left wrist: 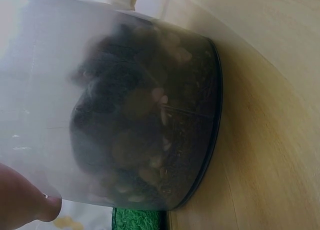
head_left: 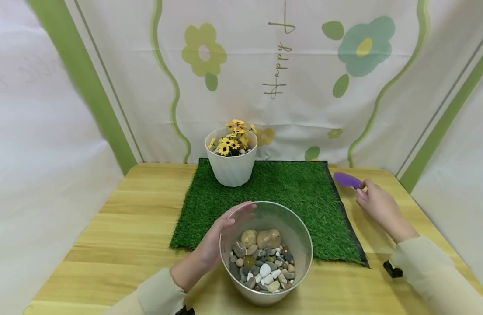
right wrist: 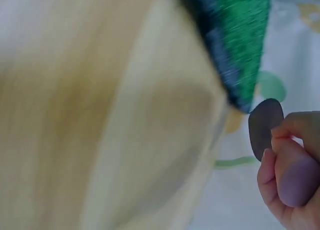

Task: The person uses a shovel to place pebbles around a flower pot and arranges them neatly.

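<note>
A clear plastic bucket (head_left: 304, 236) stands near the front of the table, holding pebbles and larger stones. My left hand (head_left: 215, 232) rests against its left outer wall. The fingers lie along the far side of that wall and show partly through the plastic; in the left wrist view, a fingertip (left wrist: 50, 208) touches the wall. Through the side, stones and a dark layer show low in the bucket (left wrist: 30, 90). My right hand (head_left: 379, 203) grips the handle of a purple garden trowel (head_left: 346, 180) at the right, beyond the mat's edge. Its blade points left and away.
A green turf mat (head_left: 292, 188) covers the middle of the wooden table (head_left: 107, 232). On its back edge stands a white pot (head_left: 231, 170) with yellow flowers (head_left: 230, 142) and pebbles. A printed curtain (head_left: 257, 65) hangs behind the table and along its sides.
</note>
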A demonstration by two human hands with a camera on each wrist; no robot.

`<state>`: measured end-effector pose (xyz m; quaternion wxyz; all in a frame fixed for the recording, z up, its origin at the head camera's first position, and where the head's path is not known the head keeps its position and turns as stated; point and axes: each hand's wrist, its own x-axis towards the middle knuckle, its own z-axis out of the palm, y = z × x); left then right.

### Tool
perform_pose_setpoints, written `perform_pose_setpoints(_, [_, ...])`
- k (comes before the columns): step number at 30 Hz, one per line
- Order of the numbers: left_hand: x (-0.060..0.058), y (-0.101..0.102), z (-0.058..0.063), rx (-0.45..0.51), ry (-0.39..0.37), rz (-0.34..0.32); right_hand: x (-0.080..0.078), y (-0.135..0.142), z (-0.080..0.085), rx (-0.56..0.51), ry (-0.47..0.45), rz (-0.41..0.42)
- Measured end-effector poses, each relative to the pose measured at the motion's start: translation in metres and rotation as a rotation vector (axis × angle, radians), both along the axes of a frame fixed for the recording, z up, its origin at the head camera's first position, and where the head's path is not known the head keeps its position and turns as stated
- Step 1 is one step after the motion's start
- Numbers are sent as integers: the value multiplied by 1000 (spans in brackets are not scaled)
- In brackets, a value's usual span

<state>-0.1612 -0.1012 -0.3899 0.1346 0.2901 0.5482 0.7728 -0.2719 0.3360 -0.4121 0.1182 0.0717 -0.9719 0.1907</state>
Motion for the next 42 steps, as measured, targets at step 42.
perform_pose_setpoints(42, [-1,1,-1,14,1,-10,69,-90,125,-423,-195,383])
